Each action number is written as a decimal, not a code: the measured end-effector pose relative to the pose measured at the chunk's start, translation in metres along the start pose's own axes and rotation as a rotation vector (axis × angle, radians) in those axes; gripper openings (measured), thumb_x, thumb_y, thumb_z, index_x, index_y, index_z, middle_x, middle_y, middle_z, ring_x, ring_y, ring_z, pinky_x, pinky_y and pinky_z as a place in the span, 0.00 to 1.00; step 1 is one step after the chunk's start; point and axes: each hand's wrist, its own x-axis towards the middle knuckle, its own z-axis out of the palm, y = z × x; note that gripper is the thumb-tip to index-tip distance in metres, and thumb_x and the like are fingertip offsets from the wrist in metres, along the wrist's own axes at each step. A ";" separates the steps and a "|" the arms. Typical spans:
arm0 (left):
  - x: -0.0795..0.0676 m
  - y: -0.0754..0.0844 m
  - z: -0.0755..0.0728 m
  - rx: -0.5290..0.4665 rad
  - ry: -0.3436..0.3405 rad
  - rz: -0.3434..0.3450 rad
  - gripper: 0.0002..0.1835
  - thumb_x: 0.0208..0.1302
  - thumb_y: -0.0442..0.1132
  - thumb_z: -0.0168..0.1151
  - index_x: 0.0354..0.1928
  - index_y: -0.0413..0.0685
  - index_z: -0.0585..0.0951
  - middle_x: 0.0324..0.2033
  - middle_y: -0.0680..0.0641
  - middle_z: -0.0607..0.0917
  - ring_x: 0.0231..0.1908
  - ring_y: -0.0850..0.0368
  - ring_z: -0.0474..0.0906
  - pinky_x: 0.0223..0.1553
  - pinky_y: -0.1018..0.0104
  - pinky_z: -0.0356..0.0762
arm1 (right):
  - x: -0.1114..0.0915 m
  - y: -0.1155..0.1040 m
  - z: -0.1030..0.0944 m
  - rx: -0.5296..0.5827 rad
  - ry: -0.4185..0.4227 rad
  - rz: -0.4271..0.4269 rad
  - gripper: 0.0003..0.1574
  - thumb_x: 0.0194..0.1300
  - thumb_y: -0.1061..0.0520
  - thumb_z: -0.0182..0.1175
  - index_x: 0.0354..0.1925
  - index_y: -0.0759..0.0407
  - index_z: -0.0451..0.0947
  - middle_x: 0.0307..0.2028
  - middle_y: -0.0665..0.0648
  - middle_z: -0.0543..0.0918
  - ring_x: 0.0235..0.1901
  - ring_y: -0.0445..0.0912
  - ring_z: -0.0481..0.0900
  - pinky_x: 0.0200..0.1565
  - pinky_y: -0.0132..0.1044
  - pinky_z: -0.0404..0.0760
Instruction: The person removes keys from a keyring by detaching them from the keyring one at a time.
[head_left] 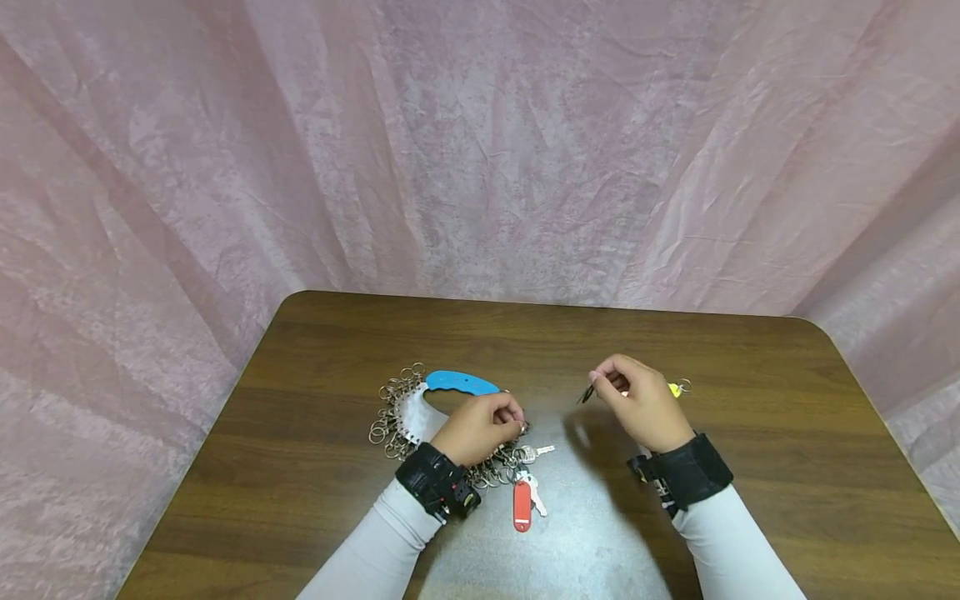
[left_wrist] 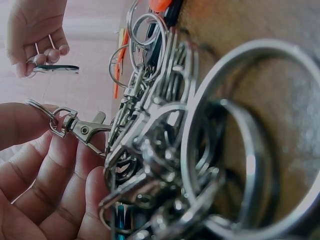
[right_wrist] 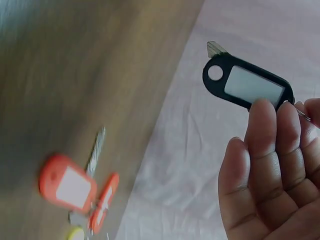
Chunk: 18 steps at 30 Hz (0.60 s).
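Note:
A key holder with a blue handle (head_left: 461, 382) and a white plate (head_left: 414, 417), its rim crowded with metal rings and snap hooks, lies left of the table's middle. Over its right end, my left hand (head_left: 476, 427) pinches a small swivel snap hook (left_wrist: 86, 130) by its end, close to the other hooks. A red key tag (head_left: 522, 507) and silver keys (head_left: 536, 453) lie at the holder's lower right edge. Raised off the table at right, my right hand (head_left: 642, 406) pinches the ring of a black key tag (right_wrist: 255, 84), with a key (right_wrist: 215, 49) partly showing behind it.
A yellow key tag (head_left: 676, 389) lies just beyond my right hand, which partly hides it. In the right wrist view, an orange key tag (right_wrist: 72, 187) and a key (right_wrist: 96, 150) lie on the wooden table (head_left: 765, 400). Pink curtains (head_left: 525, 167) hang behind the table.

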 end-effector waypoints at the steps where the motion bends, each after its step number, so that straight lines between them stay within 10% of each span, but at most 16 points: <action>1: 0.000 0.000 0.000 0.002 0.000 0.000 0.03 0.59 0.39 0.62 0.30 0.56 0.78 0.25 0.59 0.79 0.28 0.65 0.74 0.32 0.67 0.73 | 0.000 0.002 -0.003 -0.012 0.007 0.009 0.05 0.66 0.55 0.59 0.31 0.50 0.76 0.27 0.45 0.76 0.26 0.39 0.74 0.29 0.35 0.75; 18: 0.001 -0.002 0.002 0.010 0.001 -0.001 0.02 0.60 0.41 0.61 0.33 0.53 0.79 0.25 0.60 0.79 0.28 0.65 0.74 0.32 0.68 0.74 | -0.001 0.037 -0.042 -0.096 0.043 0.165 0.08 0.69 0.51 0.55 0.34 0.52 0.76 0.26 0.49 0.78 0.25 0.44 0.74 0.27 0.36 0.71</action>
